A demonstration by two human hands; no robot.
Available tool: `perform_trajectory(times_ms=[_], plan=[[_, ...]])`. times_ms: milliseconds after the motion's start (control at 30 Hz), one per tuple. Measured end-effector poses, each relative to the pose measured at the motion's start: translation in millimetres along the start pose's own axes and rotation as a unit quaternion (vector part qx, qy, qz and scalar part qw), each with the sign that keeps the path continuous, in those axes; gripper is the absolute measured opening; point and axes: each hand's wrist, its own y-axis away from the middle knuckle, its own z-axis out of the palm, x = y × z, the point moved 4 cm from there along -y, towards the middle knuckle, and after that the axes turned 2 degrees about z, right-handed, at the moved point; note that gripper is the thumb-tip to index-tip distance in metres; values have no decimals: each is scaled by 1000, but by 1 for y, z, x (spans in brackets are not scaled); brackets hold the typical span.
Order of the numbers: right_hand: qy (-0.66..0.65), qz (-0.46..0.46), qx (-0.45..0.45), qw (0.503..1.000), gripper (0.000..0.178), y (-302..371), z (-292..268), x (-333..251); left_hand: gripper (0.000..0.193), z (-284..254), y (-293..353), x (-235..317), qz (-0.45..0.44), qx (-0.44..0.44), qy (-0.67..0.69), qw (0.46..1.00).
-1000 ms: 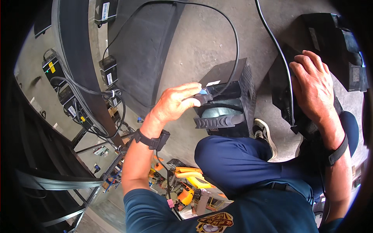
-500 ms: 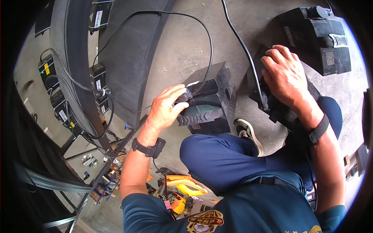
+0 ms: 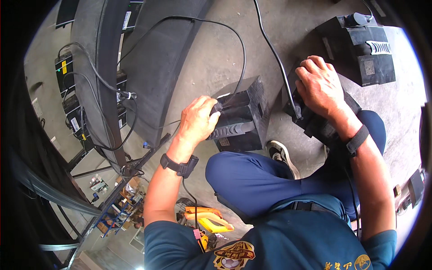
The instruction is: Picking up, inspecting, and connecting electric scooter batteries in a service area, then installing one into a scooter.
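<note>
My left hand closes around the dark cable plug at the top of a black battery pack. This box-shaped pack has a ribbed grey handle, just below my fingers. Over the top of a second black battery pack, on the right, my right hand lies with curled fingers. The part under that palm is hidden. A black cable comes down from above and its plug sits at this second pack, left of my right hand.
Another battery pack with a pale handle stands at the upper right. A large dark beam runs along the left, with several black chargers and looped cables beyond it. Yellow-orange parts lie on the floor by my left elbow.
The fingers of my left hand have drawn in around the plug; earlier they were straighter. My right hand stays on its pack, and the view has shifted slightly.
</note>
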Motion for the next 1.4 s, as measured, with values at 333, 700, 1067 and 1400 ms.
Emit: perform_trajectory(times_ms=[333,700,1067,1400], plan=[[-5,-27,4,1000,11,3,-5,3,40,7,13,2,-162,22,69,984],[6,-52,33,998,21,3,-5,-6,65,55,85,-51,-291,68,466,833],[-88,-220,-10,971,28,-58,-51,-187,67,101,106,-52,-233,198,520,798],[220,-100,-337,910,54,-89,65,-254,58,97,93,-36,-318,172,434,825]])
